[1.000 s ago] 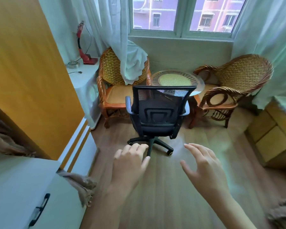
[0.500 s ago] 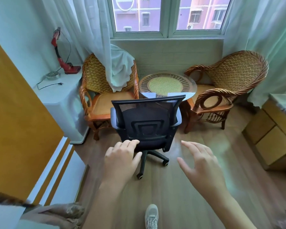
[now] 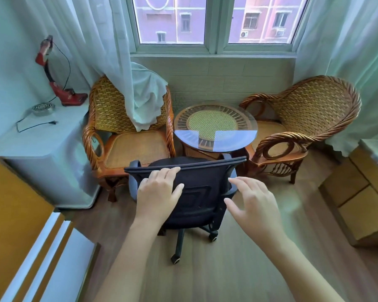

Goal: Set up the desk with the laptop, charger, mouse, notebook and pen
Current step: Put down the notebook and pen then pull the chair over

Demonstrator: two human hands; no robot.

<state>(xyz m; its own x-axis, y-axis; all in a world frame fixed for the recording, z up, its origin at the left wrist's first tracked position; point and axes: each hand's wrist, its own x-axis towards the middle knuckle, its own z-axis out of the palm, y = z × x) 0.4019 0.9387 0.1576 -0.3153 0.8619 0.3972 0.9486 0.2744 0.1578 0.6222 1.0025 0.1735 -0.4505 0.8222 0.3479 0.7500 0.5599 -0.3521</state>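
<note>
Hands point(image 3: 159, 192) point(image 3: 252, 202) open at black office chair point(image 3: 202, 192).

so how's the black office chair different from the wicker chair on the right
The black office chair has a dark mesh back and a wheeled base; the right wicker chair is woven rattan on fixed wooden legs. The left hand rests on the office chair's back; nothing touches the wicker one. Both have armrests and empty seats.
</note>
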